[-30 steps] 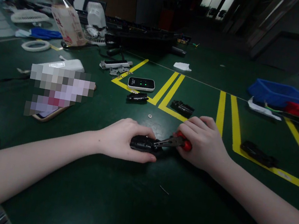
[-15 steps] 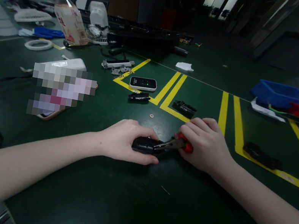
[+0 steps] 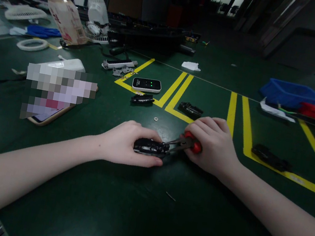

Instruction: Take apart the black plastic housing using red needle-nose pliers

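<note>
A black plastic part (image 3: 150, 147) lies lengthwise in my left hand (image 3: 124, 142), between thumb and fingers. Wrapped round the red handles of a pair of pliers (image 3: 192, 142) is my right hand (image 3: 213, 146). The plier jaws are spread apart at the right end of the black part; whether they touch it is too small to tell. A small metal ring (image 3: 156, 119) lies on the green table beyond my hands, and a thin pin (image 3: 170, 196) lies nearer to me.
Similar black parts (image 3: 143, 99) (image 3: 190, 109) (image 3: 271, 157) lie beyond and to the right. A white-edged device (image 3: 146, 84) sits near yellow tape. A phone (image 3: 59, 102), a bottle (image 3: 68, 17) and a blue tray (image 3: 294, 95) stand around.
The plier jaws have spread apart and shifted slightly at the black part's end. The black part has turned a little in my left hand. The whole view has shifted slightly.
</note>
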Motion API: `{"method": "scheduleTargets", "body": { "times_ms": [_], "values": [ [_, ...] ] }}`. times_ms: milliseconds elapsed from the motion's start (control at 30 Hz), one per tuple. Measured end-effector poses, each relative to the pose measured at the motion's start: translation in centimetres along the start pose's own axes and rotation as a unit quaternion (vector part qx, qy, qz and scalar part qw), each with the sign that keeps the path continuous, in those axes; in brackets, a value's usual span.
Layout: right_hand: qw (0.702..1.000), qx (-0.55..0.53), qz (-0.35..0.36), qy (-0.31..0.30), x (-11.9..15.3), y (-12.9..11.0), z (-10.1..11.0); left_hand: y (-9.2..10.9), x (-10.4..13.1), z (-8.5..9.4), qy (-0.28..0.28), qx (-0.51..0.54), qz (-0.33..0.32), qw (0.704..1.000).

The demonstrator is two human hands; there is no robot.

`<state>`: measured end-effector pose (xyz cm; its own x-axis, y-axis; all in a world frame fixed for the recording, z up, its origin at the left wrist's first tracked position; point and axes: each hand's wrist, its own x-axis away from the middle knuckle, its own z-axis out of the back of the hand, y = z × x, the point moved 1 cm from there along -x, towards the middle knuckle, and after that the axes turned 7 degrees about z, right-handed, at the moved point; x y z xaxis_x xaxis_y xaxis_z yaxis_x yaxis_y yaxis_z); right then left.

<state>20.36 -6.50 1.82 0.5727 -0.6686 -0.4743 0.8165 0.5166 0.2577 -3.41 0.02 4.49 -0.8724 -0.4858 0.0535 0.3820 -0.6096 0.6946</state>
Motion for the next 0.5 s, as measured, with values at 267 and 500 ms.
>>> {"method": "scheduleTargets", "body": {
  "times_ms": [267,500],
  "values": [
    [0.999,-0.028,-0.005,0.018,-0.08,0.06,0.04,-0.19,0.19,0.09,0.003,0.009,-0.01,1.0],
    [1.0,-0.019,0.003,0.009,-0.12,-0.23,0.63,-0.02,0.37,0.03,0.011,0.011,-0.017,1.0]
  ]
}}
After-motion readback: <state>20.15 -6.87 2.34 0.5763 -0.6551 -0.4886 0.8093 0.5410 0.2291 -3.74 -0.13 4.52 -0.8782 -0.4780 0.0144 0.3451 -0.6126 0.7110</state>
